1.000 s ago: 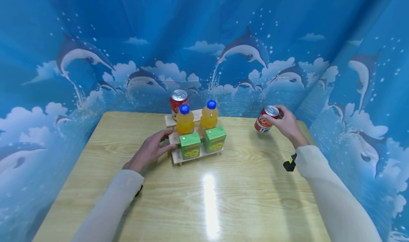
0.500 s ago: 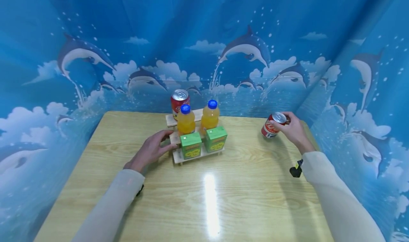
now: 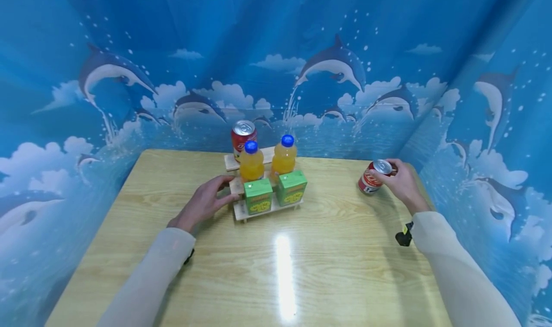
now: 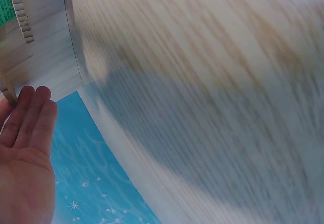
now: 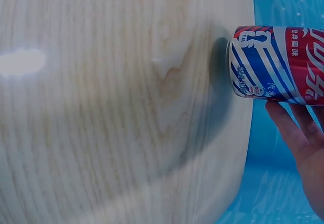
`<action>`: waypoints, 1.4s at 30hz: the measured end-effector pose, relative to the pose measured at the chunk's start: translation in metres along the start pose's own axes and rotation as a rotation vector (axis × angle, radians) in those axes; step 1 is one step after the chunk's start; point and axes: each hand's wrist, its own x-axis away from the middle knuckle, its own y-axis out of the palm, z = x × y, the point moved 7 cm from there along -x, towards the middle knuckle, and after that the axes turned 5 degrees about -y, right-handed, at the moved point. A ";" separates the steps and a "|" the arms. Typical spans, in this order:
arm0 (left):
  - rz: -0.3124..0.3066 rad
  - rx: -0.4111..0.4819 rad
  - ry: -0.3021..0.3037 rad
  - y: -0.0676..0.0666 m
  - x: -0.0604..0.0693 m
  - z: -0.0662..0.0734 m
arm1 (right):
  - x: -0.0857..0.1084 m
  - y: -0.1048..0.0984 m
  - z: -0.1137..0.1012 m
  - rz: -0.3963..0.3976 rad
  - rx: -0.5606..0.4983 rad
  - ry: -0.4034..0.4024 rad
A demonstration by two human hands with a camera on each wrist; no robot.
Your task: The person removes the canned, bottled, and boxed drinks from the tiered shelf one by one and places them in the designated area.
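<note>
At the right of the table, my right hand (image 3: 403, 185) holds a red soda can (image 3: 372, 181) by its upper part, thumb on the near side. The can (image 5: 278, 64) shows a blue-and-white striped band near its base; whether that base touches the table I cannot tell. My left hand (image 3: 204, 202) grips the left end of a small stepped wooden rack (image 3: 235, 185), thumb and fingers at its middle tier. Another red can (image 3: 244, 140) stands on the top tier. Two orange juice bottles (image 3: 251, 164) with blue caps occupy the middle, and two green drink cartons (image 3: 258, 197) the bottom.
The light wooden table (image 3: 336, 269) carries a bright strip of reflected light near its middle. Behind it and on both sides hangs a blue curtain (image 3: 258, 44) printed with dolphins, close to the table's back edge.
My right hand has moved the can rightward, down and toward me, near the table's right side. The left hand has stayed at the rack, and the drinks on it have not moved.
</note>
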 end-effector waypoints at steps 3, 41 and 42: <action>-0.002 0.000 -0.005 0.000 0.000 0.000 | 0.001 -0.001 0.006 0.008 0.012 0.002; 0.007 0.006 0.003 0.000 -0.001 -0.001 | 0.001 -0.001 0.002 0.000 0.017 -0.033; 0.008 0.007 0.002 0.000 -0.001 -0.001 | -0.001 -0.001 0.000 -0.004 0.025 -0.037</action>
